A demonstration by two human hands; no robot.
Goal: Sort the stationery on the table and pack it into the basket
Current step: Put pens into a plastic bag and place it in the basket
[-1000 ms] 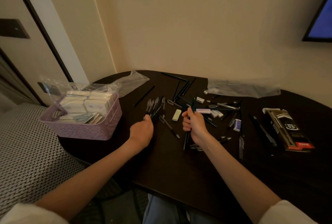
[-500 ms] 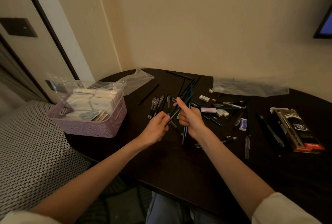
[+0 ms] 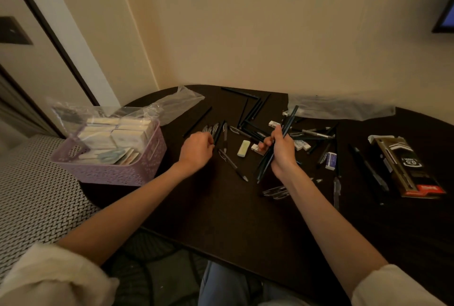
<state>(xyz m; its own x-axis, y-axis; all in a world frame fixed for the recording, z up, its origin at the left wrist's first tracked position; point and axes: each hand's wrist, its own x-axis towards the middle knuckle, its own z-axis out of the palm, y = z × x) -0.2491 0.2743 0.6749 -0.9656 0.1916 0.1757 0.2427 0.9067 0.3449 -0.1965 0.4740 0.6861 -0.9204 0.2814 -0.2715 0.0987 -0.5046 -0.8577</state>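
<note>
- The table [image 3: 245, 219] is dark wood-look, smooth, with a dull sheen.
- The basket [image 3: 110, 173] is lilac plastic, perforated and matt.
- Clear plastic bags [image 3: 177, 104] lie crinkled and glossy.
- The pencils [image 3: 277, 143] in the right hand [image 3: 282, 151] look dark and lacquered.
- The eraser [image 3: 244, 148] is pale and matt.
- The pen box [image 3: 407, 165] is glossy printed card.
- The seat cover [image 3: 36, 197] is woven-patterned cloth.

the basket [image 3: 108, 173] is set on the desk [image 3: 221, 219] at the left; loose pens [image 3: 248, 119] are scattered behind centre, a pen box [image 3: 407, 168] at the right.
</note>
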